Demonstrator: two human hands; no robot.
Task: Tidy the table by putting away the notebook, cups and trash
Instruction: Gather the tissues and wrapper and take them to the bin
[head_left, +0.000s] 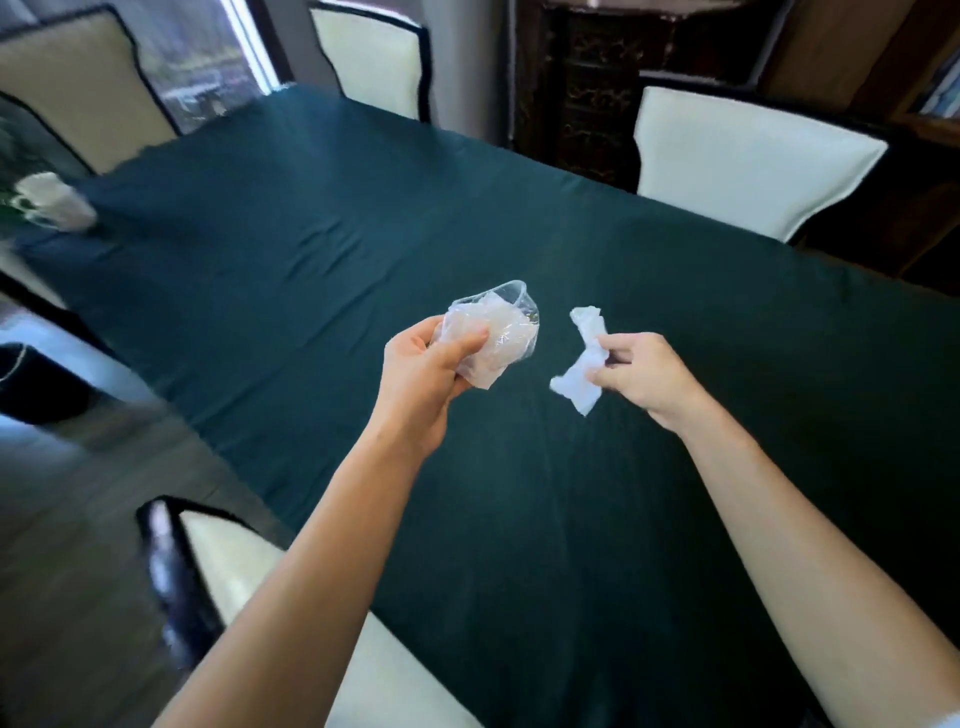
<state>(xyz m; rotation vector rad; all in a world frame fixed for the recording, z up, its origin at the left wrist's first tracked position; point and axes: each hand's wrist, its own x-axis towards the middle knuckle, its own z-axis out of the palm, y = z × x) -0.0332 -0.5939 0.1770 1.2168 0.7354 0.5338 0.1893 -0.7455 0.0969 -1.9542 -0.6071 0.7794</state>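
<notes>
**Cup (493, 332) & tissue (584, 358) held up over counter (311, 234), one per hand**

Cup is clear plastic, crushed & crinkled, and sits in the L hand (421, 374). That grip is closed round it: thumb across the front, fingers curled behind, rim pointing up and away. More clear plastic seems stuffed inside; can't tell if it's a 2nd cup.

R hand (644, 374) pinches the tissue, white & crumpled, btwn thumb and fingertips. Grip is tight on its middle, w/ one end sticking up and the other hanging down.

Cup & tissue are near each other but apart. Both are in the air above the counter's middle, not touching it. Both forearms reach in from the bottom edge.

Counter is covered w/ a dark green cloth (675, 519), a few creases near its centre. At the far left end stands a white mug (54, 200), blurred, w/ green leaves (10, 150) just beside it at the frame edge.

Cream chairs w/ dark trim stand around the counter:
- near chair (234, 561), bottom left, by the L forearm
- far chair (374, 57) at the top
- right chair (748, 161) on the right side
- left chair (67, 88) at top left

A dark round bin (36, 384) sits on the floor left of the counter, blurred. Behind the far end are a window (202, 62) and a dark carved cabinet (587, 88).
</notes>
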